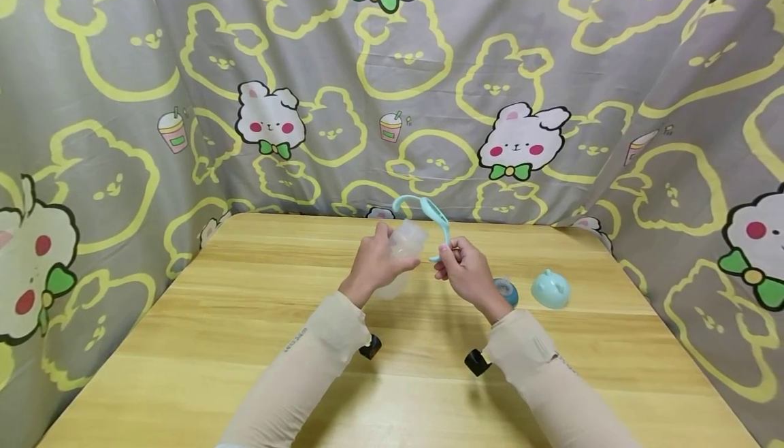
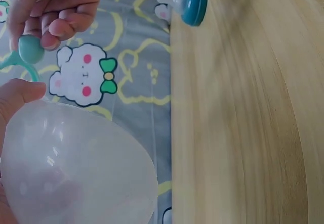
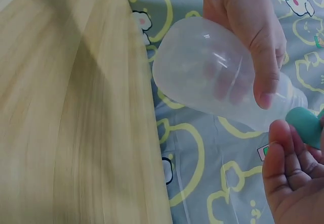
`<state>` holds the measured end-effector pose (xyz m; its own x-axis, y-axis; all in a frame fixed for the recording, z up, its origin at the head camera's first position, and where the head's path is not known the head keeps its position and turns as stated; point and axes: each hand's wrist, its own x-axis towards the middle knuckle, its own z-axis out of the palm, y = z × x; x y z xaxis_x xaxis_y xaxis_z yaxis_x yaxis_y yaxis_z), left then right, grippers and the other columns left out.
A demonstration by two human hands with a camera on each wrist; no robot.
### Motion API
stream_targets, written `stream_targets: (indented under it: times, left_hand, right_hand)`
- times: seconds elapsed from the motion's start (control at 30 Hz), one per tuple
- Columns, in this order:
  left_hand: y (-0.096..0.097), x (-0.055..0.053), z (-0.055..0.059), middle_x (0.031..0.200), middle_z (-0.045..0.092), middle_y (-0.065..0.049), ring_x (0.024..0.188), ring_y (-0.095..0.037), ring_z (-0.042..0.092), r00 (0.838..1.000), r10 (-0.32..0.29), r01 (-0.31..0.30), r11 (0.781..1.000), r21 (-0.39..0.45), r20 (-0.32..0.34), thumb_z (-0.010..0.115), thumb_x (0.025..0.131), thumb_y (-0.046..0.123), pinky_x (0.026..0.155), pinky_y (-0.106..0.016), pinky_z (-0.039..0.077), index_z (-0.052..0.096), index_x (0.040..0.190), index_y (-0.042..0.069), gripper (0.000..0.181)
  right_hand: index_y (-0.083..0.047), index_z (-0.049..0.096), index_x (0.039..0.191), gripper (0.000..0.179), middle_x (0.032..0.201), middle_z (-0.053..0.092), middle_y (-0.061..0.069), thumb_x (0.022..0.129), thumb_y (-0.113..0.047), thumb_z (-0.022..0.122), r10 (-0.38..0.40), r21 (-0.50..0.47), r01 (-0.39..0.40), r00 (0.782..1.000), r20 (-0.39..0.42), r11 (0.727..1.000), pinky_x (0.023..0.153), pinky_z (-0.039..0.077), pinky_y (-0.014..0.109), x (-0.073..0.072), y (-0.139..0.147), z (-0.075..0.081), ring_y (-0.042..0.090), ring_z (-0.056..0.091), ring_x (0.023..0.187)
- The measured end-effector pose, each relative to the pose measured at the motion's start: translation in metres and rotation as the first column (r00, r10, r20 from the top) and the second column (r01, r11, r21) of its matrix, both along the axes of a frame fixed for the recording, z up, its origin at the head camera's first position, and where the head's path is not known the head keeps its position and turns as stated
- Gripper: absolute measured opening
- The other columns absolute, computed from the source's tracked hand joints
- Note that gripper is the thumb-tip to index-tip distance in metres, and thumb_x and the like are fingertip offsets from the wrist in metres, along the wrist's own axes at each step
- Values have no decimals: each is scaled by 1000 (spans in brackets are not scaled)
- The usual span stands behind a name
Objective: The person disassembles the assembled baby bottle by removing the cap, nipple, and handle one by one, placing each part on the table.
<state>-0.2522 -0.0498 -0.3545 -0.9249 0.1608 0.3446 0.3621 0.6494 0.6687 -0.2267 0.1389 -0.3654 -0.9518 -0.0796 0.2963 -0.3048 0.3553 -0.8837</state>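
My left hand [image 1: 373, 263] grips a translucent baby bottle [image 1: 407, 240] around its body, above the table. In the right wrist view the bottle [image 3: 202, 67] lies tilted, its threaded neck toward my other hand. My right hand [image 1: 468, 271] pinches one end of a light teal bottle handle [image 1: 435, 211], a curved piece with a ring in its middle. The handle is held up beside the bottle's neck. A rounded teal grip end [image 2: 31, 49] shows at my right fingers in the left wrist view.
On the table [image 1: 245, 339], right of my right hand, sits a blue collar with a clear nipple [image 1: 507, 291]. Farther right is a light teal domed cap [image 1: 551, 289] with small ears. A patterned curtain [image 1: 343, 128] hangs behind the table and along both sides.
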Motion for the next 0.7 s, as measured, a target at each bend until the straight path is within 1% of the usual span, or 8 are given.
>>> stream_targets:
  times: [0.13,0.23,0.4,0.43,0.47,0.53,0.67,0.7]
  left_hand:
    - [0,0,1,93,63,-18,76,-27,63,1000,2,-2,1000,2,0,85,71,33,65,-38,52,48,111,4,62]
    - [1,0,1,92,63,-19,76,-27,63,1000,-1,1,1000,1,2,85,71,33,64,-38,51,48,112,4,62]
    - [0,0,1,93,63,-18,77,-27,63,1000,8,-8,1000,-4,-1,85,71,33,65,-39,52,48,112,4,63]
    - [0,1,1,94,63,-18,78,-27,64,1000,9,-9,1000,-2,0,85,71,33,66,-39,52,48,113,4,63]
    - [0,1,1,94,63,-18,78,-27,64,1000,10,-10,1000,-2,0,85,71,33,66,-39,52,48,113,5,63]
    - [-1,2,2,95,63,-18,79,-28,64,1000,7,-7,1000,1,-1,85,71,33,66,-39,52,48,113,5,63]
    - [-2,3,2,94,64,-18,78,-28,64,1000,8,-8,1000,4,-13,85,70,33,66,-39,52,48,112,5,63]
    - [-2,3,1,94,64,-18,78,-28,64,1000,9,-9,1000,5,-17,85,70,33,66,-39,52,48,112,6,63]
  right_hand:
    - [3,53,99,20,78,66,16,104,-14,44,4,24,-4,1000,-8,1000,64,54,30,12,-4,15,23,66,66]
    - [3,53,97,18,77,65,16,103,-11,44,4,34,-3,1000,-11,999,64,54,29,23,-7,27,22,65,66]
    - [5,54,98,20,77,65,15,103,-12,44,5,46,-4,1000,-11,999,65,54,28,28,-6,31,20,65,66]
    - [5,54,98,20,76,65,13,103,-12,44,4,46,-4,1000,-11,999,65,54,29,27,-6,30,21,65,66]
    - [5,54,98,21,77,65,15,103,-13,44,2,46,-2,1000,-7,999,65,55,29,24,-4,26,22,66,66]
    - [3,54,99,21,76,65,11,103,-15,44,0,40,0,1000,-7,999,65,55,30,15,-1,16,22,66,66]
    - [2,54,102,24,80,66,16,103,-20,46,3,24,-3,1000,-4,1000,65,54,29,-1,8,-6,21,66,66]
    - [1,54,101,23,79,66,15,103,-21,46,5,20,-5,1000,-8,1000,64,54,29,-2,9,-8,20,65,66]
